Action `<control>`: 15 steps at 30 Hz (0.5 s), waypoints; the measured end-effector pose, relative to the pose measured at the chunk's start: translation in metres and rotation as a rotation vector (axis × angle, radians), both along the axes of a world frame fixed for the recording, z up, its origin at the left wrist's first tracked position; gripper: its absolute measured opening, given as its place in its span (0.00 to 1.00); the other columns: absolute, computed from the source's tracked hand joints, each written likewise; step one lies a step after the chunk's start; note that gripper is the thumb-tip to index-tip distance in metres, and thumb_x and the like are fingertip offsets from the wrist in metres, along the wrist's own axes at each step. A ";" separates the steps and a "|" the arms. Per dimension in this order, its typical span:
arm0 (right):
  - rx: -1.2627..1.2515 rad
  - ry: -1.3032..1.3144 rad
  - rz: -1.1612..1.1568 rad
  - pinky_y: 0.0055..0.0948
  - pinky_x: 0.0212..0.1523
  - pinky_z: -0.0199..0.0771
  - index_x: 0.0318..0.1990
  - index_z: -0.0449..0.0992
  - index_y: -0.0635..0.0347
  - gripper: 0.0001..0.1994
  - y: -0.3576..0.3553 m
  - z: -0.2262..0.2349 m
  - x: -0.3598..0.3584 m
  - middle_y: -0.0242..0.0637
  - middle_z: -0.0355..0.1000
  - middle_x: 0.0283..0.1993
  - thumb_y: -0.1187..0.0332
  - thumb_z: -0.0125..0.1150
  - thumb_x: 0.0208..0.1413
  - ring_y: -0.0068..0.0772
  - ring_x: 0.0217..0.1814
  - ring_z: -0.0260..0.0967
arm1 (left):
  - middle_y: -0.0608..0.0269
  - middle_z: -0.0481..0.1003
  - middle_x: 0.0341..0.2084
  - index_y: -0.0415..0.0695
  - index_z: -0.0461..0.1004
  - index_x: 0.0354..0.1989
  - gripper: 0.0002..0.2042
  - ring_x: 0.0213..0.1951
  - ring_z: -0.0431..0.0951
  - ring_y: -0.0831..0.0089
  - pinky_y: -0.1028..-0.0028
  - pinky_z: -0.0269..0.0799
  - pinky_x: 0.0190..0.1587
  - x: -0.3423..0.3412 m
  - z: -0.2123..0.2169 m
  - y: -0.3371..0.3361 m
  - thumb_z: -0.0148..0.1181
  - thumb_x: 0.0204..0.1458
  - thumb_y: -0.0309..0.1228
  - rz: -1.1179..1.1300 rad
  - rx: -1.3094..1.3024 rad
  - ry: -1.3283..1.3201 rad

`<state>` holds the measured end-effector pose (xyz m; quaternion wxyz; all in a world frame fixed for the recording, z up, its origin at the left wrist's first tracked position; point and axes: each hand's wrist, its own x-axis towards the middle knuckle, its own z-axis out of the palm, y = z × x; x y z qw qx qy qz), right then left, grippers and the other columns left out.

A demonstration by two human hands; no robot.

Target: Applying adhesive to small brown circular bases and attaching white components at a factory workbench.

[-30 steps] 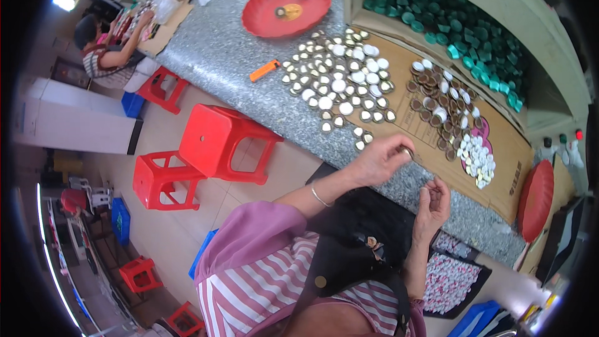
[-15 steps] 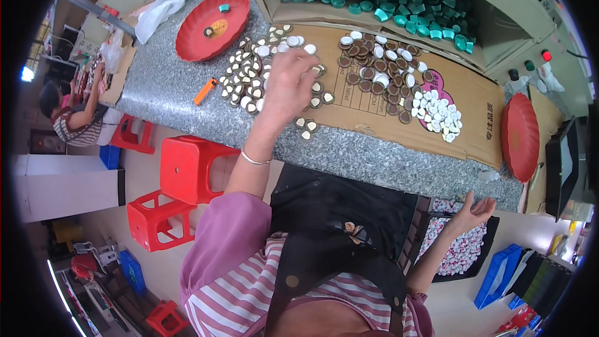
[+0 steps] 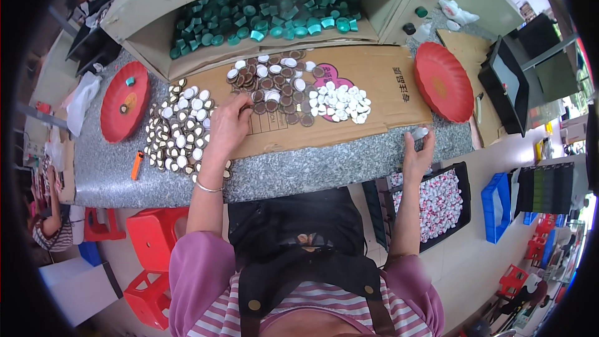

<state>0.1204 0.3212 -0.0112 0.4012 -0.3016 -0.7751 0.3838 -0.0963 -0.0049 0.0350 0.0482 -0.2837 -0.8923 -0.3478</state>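
My left hand [image 3: 229, 123] reaches over the cardboard sheet [image 3: 380, 78], its curled fingers at the near left edge of a heap of brown and white discs [image 3: 290, 90]. What is between its fingertips, if anything, is hidden. Left of that hand spreads a pile of brown-rimmed pieces with cream or white tops [image 3: 178, 128]. My right hand [image 3: 417, 157] is closed around a small translucent bottle [image 3: 419, 133] at the counter's front edge. Small white pieces [image 3: 340, 103] lie heaped on the cardboard between my hands.
Red scalloped trays stand at left [image 3: 125, 103] and right [image 3: 443, 81]; the left one holds two small items. An orange lighter [image 3: 136, 165] lies on the granite counter [image 3: 103, 175]. Green cups [image 3: 268, 15] fill the shelf behind. Below right is a black crate [image 3: 462, 203] of wrapped pieces.
The view has swung right. My left hand has moved from above the cream-topped pile to the brown disc heap. My right hand has picked up the small bottle from the counter.
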 end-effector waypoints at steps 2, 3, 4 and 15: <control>0.067 -0.057 0.006 0.28 0.51 0.60 0.47 0.64 0.66 0.17 0.002 -0.002 -0.002 0.39 0.66 0.46 0.75 0.58 0.49 0.31 0.48 0.62 | 0.55 0.72 0.26 0.43 0.71 0.34 0.09 0.28 0.74 0.57 0.67 0.69 0.31 0.006 -0.004 -0.007 0.56 0.43 0.20 0.030 0.057 0.037; 0.134 -0.118 0.017 0.28 0.49 0.61 0.46 0.64 0.66 0.16 0.003 -0.004 -0.003 0.39 0.66 0.44 0.75 0.57 0.50 0.31 0.46 0.63 | 0.56 0.72 0.27 0.43 0.71 0.36 0.09 0.28 0.75 0.60 0.70 0.70 0.30 0.012 -0.005 -0.010 0.55 0.44 0.20 0.070 0.083 -0.007; 0.118 -0.140 0.011 0.27 0.46 0.62 0.45 0.65 0.66 0.12 0.005 -0.007 -0.003 0.39 0.67 0.41 0.75 0.54 0.52 0.31 0.43 0.64 | 0.59 0.73 0.26 0.40 0.70 0.35 0.07 0.28 0.77 0.70 0.77 0.72 0.29 0.021 -0.007 -0.011 0.55 0.47 0.20 0.090 0.268 -0.132; -0.548 -0.034 0.586 0.16 0.30 0.63 0.46 0.64 0.62 0.15 -0.148 0.035 -0.023 0.31 0.68 0.35 0.77 0.55 0.51 0.16 0.31 0.62 | 0.67 0.73 0.25 0.38 0.72 0.39 0.09 0.26 0.71 0.84 0.84 0.69 0.30 0.108 -0.028 0.022 0.57 0.48 0.19 -0.006 1.183 -0.892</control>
